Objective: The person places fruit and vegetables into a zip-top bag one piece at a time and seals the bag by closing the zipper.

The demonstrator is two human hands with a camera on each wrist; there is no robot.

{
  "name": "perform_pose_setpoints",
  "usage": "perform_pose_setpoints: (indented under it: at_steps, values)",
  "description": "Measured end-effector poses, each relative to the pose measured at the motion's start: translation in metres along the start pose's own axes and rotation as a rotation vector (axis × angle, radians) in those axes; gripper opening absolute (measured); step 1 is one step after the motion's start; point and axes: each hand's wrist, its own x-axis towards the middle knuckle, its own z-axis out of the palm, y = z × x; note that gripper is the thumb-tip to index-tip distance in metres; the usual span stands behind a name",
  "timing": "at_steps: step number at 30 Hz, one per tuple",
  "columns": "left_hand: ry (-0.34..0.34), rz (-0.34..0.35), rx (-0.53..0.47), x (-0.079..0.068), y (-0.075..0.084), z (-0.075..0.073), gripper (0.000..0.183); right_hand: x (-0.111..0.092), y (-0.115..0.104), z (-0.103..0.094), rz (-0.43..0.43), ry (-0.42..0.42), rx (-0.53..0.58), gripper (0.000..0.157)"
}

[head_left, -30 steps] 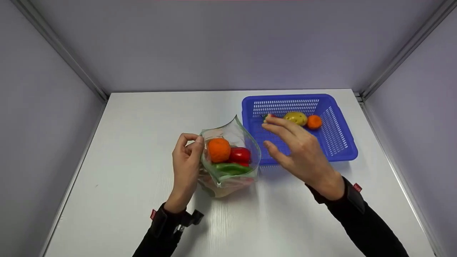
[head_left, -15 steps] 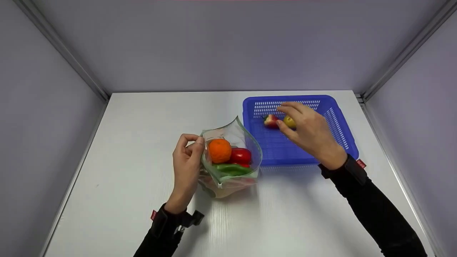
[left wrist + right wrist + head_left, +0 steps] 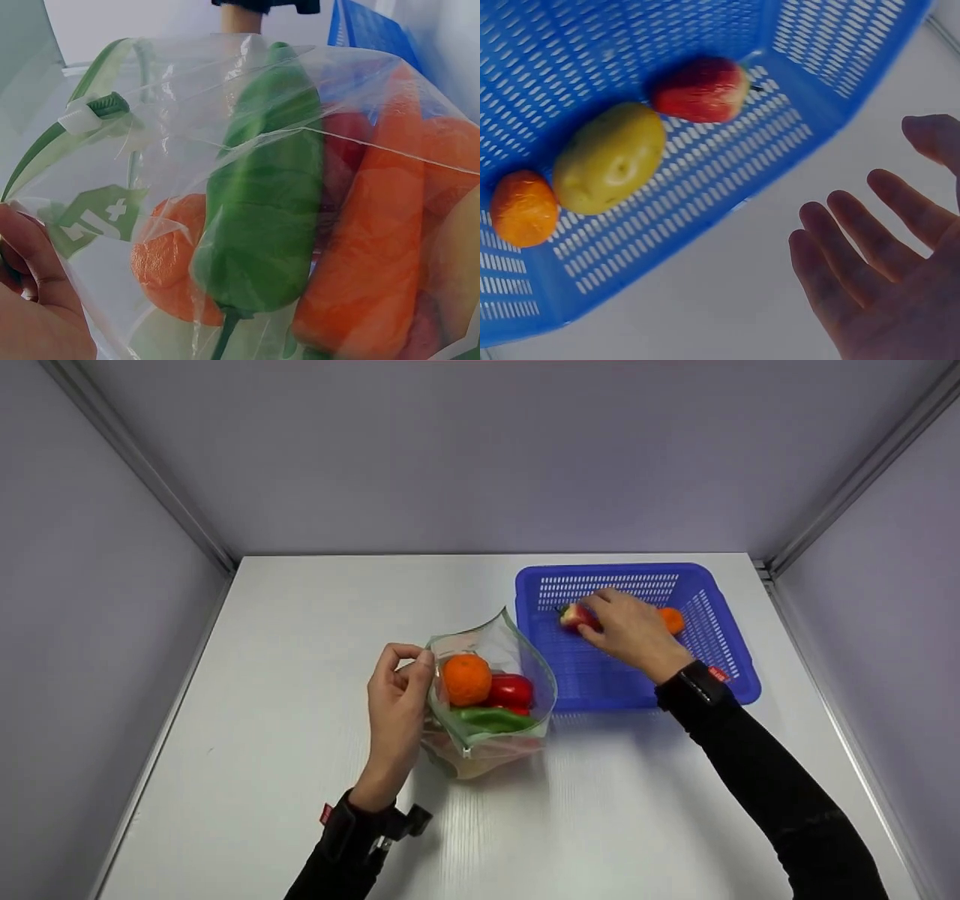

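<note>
Potato (image 3: 610, 159) points lengthwise toward neighbouring orange (image 3: 523, 208); left fingers (image 3: 421, 666) pinch bag (image 3: 501, 747), right fingers (image 3: 870, 236) spread.

White table (image 3: 270, 690), smooth top, faint streaks in the sheen toward the near side. Plain grey-lavender panels on three sides: back wall (image 3: 450, 457), left wall (image 3: 90, 615), right wall (image 3: 889, 630). Grey strips line both rear corners, left strip (image 3: 144, 461) and right strip (image 3: 865, 472). Pale edging along the table's sides. Light diffuse; shadows soft; light source out of frame.
</note>
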Motion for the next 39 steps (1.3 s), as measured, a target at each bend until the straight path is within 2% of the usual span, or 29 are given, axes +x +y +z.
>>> perform_pose_setpoints:
  at_steps: [8, 17, 22, 27, 32, 39]
  values:
    - [0.006, 0.002, 0.017, -0.001, 0.001, -0.001, 0.013, 0.018, 0.011, 0.013, 0.033, -0.068, -0.032, 0.046]
    - [0.010, 0.014, 0.027, -0.004, 0.002, 0.001, 0.012, 0.037, 0.023, 0.012, 0.055, -0.119, -0.073, 0.054]
    - [0.019, 0.013, 0.013, -0.004, 0.003, 0.002, 0.013, 0.043, 0.028, 0.016, 0.064, -0.142, -0.095, 0.051]
    - [0.022, 0.017, 0.006, -0.004, 0.004, 0.002, 0.013, 0.049, 0.032, 0.025, 0.100, -0.169, -0.059, 0.046]
    - [0.030, 0.004, 0.013, -0.006, 0.004, 0.004, 0.013, 0.053, 0.035, 0.033, 0.090, -0.206, -0.050, 0.040]
    - [0.022, 0.006, 0.011, -0.007, 0.003, 0.007, 0.013, 0.053, 0.038, 0.042, 0.121, -0.192, -0.043, 0.026]
